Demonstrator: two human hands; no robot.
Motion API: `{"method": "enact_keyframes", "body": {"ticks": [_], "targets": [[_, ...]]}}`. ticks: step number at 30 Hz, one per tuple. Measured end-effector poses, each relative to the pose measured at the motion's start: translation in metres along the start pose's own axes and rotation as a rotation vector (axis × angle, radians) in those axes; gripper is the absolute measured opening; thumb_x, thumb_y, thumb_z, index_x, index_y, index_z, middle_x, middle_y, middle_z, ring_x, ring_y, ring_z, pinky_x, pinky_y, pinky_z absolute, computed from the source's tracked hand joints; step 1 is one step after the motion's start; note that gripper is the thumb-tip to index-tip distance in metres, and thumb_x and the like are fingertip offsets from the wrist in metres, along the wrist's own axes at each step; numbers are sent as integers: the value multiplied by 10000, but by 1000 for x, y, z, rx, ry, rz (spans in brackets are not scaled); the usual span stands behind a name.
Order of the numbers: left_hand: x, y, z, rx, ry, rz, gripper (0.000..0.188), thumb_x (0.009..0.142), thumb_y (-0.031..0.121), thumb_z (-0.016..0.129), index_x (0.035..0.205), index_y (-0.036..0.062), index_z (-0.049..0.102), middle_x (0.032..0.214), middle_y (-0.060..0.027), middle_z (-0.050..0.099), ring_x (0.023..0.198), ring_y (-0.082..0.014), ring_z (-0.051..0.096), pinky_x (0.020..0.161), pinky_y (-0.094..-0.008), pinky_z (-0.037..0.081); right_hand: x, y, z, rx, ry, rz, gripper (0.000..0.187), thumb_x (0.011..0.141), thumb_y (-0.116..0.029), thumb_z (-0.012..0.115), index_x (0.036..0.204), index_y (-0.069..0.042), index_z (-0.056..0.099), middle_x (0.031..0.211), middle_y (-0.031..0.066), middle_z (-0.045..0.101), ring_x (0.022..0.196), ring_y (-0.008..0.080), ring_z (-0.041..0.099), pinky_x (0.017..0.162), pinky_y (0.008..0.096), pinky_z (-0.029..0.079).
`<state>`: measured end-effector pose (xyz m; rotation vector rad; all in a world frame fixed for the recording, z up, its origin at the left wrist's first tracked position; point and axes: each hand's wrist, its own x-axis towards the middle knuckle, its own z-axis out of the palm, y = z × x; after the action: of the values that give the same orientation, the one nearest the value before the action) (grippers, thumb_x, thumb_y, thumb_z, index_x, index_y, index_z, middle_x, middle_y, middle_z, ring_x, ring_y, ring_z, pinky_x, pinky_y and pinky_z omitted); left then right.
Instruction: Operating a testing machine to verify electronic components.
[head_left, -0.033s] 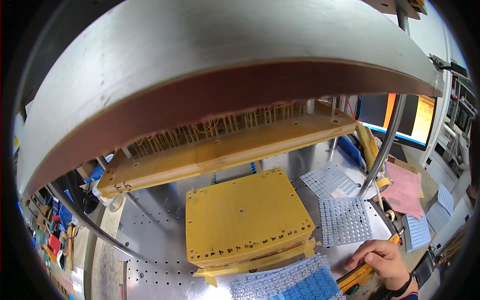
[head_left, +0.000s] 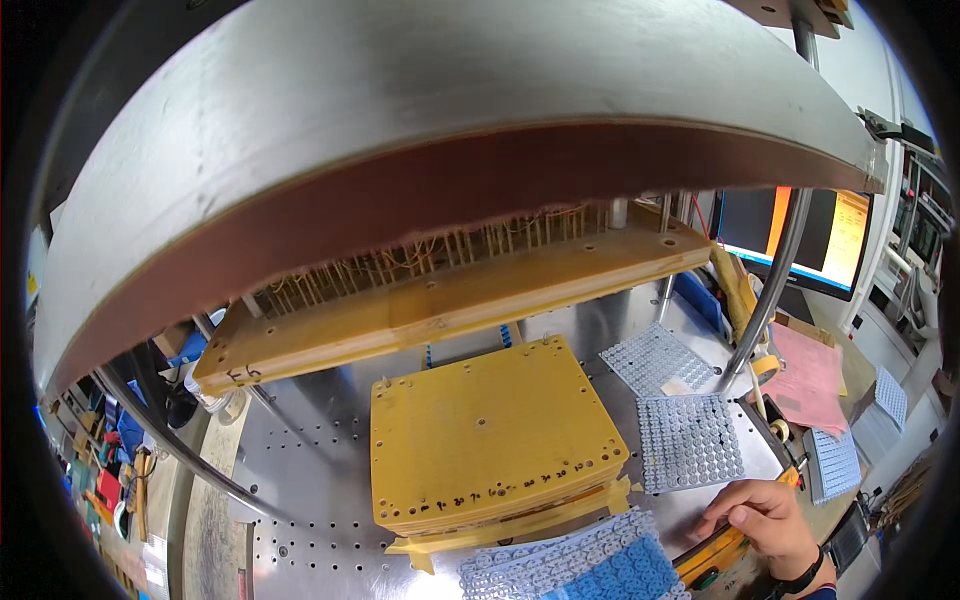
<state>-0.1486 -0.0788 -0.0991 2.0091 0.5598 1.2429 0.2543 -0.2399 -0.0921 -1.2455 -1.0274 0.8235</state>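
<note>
My right hand [head_left: 768, 525] is at the lower right, beside the metal bed's edge. Its fingers are curled and pressed together, with the thumb against them; anything inside them is hidden. Under it runs an orange and black strip [head_left: 722, 555]. My left hand does not show. Nearest to the right hand is a pale blue-grey sheet of round pieces [head_left: 690, 442]. A stack of similar sheets, white and blue [head_left: 600, 562], lies at the lower middle. A yellow fixture block [head_left: 490, 430] with holes and small corner pins sits on the bed, tape along its front edge.
A thick upper plate [head_left: 450, 90] and a pin-filled board [head_left: 440, 315] hang over the perforated metal bed [head_left: 310, 490]. Steel posts [head_left: 768, 300] stand at the sides. Another sheet [head_left: 658, 360], a monitor [head_left: 795, 235] and pink material [head_left: 806, 375] are at the right.
</note>
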Motion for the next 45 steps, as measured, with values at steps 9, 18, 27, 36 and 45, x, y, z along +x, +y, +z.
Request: {"method": "enact_keyframes", "body": {"ticks": [9,18,27,36,45], "targets": [[-6,2,-1,-2,13,0,228,883,267,614,974,59,627,868,-68,619,703,-183,531,598,-314,413,-4,2,-1,-29,-38,-36,217,976,-54,489,1071,88,623,981,163,684,930,225,671,852,321,521],[-22,9,-7,-60,160,-11,228,877,259,619,991,62,632,880,-63,628,700,-177,533,590,-311,410,5,3,0,-50,-56,47,271,1002,-153,500,1173,36,593,1035,117,675,944,164,645,826,292,530],[-92,42,-45,-362,416,-19,231,872,252,624,1008,65,637,891,-59,636,698,-171,535,581,-308,407,8,2,-8,22,-6,-8,279,995,-227,507,1122,-6,620,967,88,670,856,137,642,795,270,531],[-167,67,-50,-815,97,-212,224,872,215,615,1031,59,637,913,-59,650,724,-164,550,617,-299,424,38,-21,-128,-635,312,-228,231,903,-173,575,939,39,660,769,104,673,723,174,645,668,315,503],[-170,-16,38,360,49,-137,258,920,107,583,1162,19,591,1038,-113,619,951,-216,582,831,-341,482,132,12,-242,-1225,165,68,423,884,-364,588,1165,-49,623,1029,212,675,996,368,639,878,416,486]]}}
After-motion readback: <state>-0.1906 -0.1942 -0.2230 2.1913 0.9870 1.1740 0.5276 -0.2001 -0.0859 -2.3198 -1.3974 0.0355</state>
